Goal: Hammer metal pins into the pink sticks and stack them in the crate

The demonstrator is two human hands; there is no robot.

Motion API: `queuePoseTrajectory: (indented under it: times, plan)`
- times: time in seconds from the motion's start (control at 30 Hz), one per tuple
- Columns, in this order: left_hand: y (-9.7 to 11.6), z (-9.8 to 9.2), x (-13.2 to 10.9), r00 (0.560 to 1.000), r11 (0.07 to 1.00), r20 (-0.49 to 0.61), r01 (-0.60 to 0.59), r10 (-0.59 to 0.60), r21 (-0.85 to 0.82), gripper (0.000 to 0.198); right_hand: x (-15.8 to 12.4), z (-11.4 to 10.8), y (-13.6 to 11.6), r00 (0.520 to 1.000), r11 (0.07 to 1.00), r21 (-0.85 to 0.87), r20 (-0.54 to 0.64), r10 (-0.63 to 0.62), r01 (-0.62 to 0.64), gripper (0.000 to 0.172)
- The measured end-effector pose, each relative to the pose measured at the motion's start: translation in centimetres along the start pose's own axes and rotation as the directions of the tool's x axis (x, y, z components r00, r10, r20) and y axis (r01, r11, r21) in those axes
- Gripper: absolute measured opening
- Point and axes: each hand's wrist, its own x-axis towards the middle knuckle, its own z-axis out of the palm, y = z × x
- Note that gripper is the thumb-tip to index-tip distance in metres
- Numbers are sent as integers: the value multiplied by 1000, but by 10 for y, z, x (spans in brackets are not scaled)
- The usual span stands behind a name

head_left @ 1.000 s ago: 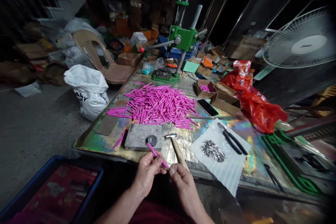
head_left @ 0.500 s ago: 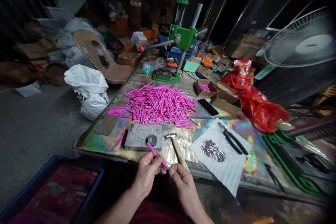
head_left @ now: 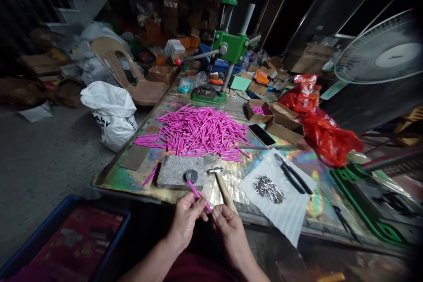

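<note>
My left hand [head_left: 185, 219] pinches a thin pink stick [head_left: 194, 191] that slants up toward the grey stone block [head_left: 176, 170]. My right hand [head_left: 228, 227] is closed at the stick's lower end, fingertips touching it; what they hold there is too small to see. Both hands hover at the near edge of the iridescent table [head_left: 139, 178]. A dark round disc [head_left: 191, 176] lies on the block. A hammer [head_left: 220, 181] rests just right of it. A big heap of pink sticks [head_left: 200, 132] covers the middle of the table.
A white sheet [head_left: 286, 211] carries a pile of small metal pins [head_left: 267, 188] and black pliers [head_left: 292, 178]. Behind stand a phone [head_left: 261, 135], cardboard boxes [head_left: 284, 127], a red plastic bag [head_left: 325, 134], a green lever press [head_left: 224, 57] and a fan [head_left: 383, 50]. A blue crate [head_left: 66, 238] sits lower left.
My hands have shifted very slightly closer together on the pink stick; nothing else has moved.
</note>
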Motion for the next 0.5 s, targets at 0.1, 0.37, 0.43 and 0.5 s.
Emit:
queuePoseTrajectory:
  times: [0.1,0.37,0.43,0.5]
  plan:
    - [0,-1,0,1000,999,0,-30,30,25,22,3,-1,6,999,998,65,29,-20,18,34]
    - [1,-3,2,999,1000,-48,10,-11,-15,23,16,-5,18,997,986,164,64,-44,32,29]
    - [1,-3,2,999,999,-51,11,-13,-30,23,16,-5,19,997,986,166,71,-42,29,30]
    - [0,-3,2,999,999,-48,-6,4,-42,22,16,-3,18,996,987,156,83,-40,27,31]
